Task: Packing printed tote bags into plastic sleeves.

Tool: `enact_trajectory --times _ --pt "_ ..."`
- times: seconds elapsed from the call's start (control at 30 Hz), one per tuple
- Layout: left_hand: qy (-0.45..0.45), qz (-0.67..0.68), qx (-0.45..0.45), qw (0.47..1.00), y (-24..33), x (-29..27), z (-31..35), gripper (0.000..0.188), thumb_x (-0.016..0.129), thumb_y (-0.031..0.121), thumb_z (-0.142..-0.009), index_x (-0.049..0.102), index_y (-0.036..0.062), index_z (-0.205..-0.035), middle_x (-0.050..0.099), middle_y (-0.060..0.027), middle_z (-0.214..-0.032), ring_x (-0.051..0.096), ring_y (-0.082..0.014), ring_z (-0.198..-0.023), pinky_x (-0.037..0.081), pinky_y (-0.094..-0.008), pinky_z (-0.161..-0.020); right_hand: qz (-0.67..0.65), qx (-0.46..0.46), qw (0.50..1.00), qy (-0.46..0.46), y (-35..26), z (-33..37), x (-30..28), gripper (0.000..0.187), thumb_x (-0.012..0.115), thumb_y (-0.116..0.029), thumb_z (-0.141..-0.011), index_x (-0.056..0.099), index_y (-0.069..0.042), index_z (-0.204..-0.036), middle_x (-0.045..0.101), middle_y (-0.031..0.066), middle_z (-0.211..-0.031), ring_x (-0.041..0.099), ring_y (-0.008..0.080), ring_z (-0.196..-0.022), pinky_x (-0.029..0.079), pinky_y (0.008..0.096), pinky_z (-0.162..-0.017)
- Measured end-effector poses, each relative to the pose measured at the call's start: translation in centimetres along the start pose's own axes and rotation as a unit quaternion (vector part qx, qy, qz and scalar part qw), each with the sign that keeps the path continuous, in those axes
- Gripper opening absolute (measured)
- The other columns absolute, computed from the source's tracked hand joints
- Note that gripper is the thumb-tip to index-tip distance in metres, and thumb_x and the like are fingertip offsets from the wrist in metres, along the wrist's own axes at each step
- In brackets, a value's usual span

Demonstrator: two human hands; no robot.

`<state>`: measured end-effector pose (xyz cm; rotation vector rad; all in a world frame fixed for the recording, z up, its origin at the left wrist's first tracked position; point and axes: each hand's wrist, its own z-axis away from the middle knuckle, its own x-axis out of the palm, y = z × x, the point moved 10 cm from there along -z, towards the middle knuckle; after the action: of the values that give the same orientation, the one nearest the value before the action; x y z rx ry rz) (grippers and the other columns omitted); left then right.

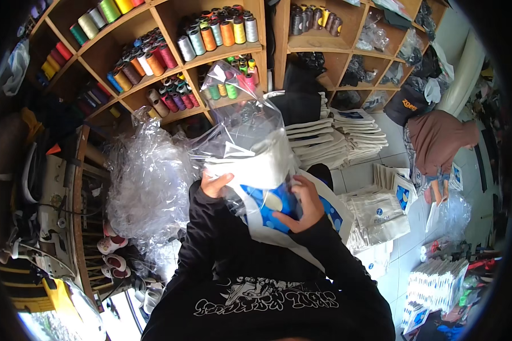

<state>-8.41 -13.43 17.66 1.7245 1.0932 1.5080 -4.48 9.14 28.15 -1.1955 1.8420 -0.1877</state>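
A cream cloth bag with a blue printed panel is before my chest, folded over at its top. A clear plastic bag stands up beyond it and covers its upper part. At the left edge, my left hand is closed on the cloth bag and the plastic, its thumb lying on top. My right hand grips the right side of the printed panel, thumb across the blue and fingers around the edge. Another cream piece with blue print shows behind my right hand.
Crumpled clear plastic bags heap up at my left. Stacked cream cloth bags stand ahead, and more bags lie at the right. Thread shelves line the back. A person in brown bends over at the far right.
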Motion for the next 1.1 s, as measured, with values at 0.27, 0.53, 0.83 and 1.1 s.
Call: enact_trajectory --times 0.27,0.53,0.83,1.1 --pt "-0.143 -0.106 -0.022 0.984 0.9 2.5 0.1 0.024 0.068 0.001 -0.067 0.053 -0.001 -0.086 0.059 -0.0078 -0.076 0.056 -0.0143 -0.069 0.044 -0.0271 -0.063 -0.262 0.125 0.956 -0.037 7.4 -0.4 -2.0 0.043 0.069 -0.013 -0.069 0.046 -0.002 -0.104 0.053 0.0113 -0.102 0.053 0.018 -0.093 0.043 0.029 -0.076" --pt "-0.182 -0.118 -0.03 0.976 3.9 7.6 0.6 0.037 0.072 0.01 -0.063 0.05 -0.0022 -0.09 0.057 -0.0106 -0.081 0.056 -0.0189 -0.076 0.045 -0.0321 -0.072 -0.479 0.217 0.844 -0.102 9.3 1.5 -0.7 0.015 0.052 -0.001 -0.084 0.052 0.002 -0.098 0.059 0.0065 -0.092 0.055 0.0098 -0.086 0.042 0.0232 -0.078" --pt "-0.15 -0.142 -0.093 0.974 -0.2 4.8 2.1 0.054 0.068 0.004 -0.068 0.042 -0.0065 -0.114 0.057 -0.013 -0.097 0.056 -0.0208 -0.09 0.042 -0.0324 -0.082 -0.358 0.226 0.89 -0.169 10.7 6.3 -0.3 0.017 0.063 -0.007 -0.078 0.057 0.001 -0.091 0.06 0.0044 -0.085 0.054 0.0066 -0.076 0.042 0.0198 -0.066" --pt "-0.183 -0.164 -0.04 0.969 -1.2 3.3 2.7 0.034 0.066 -0.008 -0.068 0.055 -0.0016 -0.099 0.059 -0.0069 -0.096 0.056 -0.0154 -0.089 0.042 -0.0283 -0.08 -0.199 0.214 0.914 -0.282 8.7 8.5 0.9 0.024 0.063 -0.01 -0.077 0.057 -0.001 -0.099 0.062 0.0088 -0.089 0.059 0.0149 -0.079 0.045 0.0258 -0.072"
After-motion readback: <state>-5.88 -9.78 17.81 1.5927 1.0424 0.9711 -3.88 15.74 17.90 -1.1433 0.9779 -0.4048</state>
